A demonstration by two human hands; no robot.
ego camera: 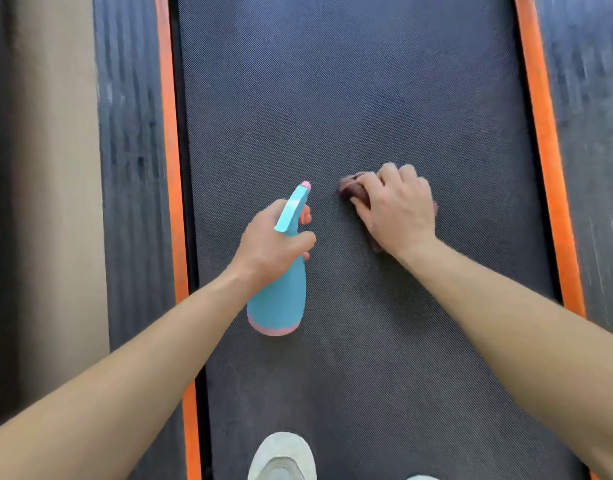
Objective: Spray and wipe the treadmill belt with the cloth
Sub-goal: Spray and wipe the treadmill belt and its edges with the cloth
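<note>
The dark textured treadmill belt (350,81) runs up the middle of the head view. My left hand (270,244) grips the neck of a turquoise spray bottle (281,299) with a pink base and pink nozzle tip, held just above the belt with the nozzle pointing away from me. To its right, my right hand (398,209) presses a bunched dark reddish-brown cloth (352,190) onto the belt. Most of the cloth is hidden under the hand, with one end poking out at the left.
Orange strips (170,150) edge the belt on both sides, with dark ribbed side rails (132,168) beyond them. A beige floor (56,168) lies at the left. A pale shoe (282,457) stands on the belt at the bottom edge.
</note>
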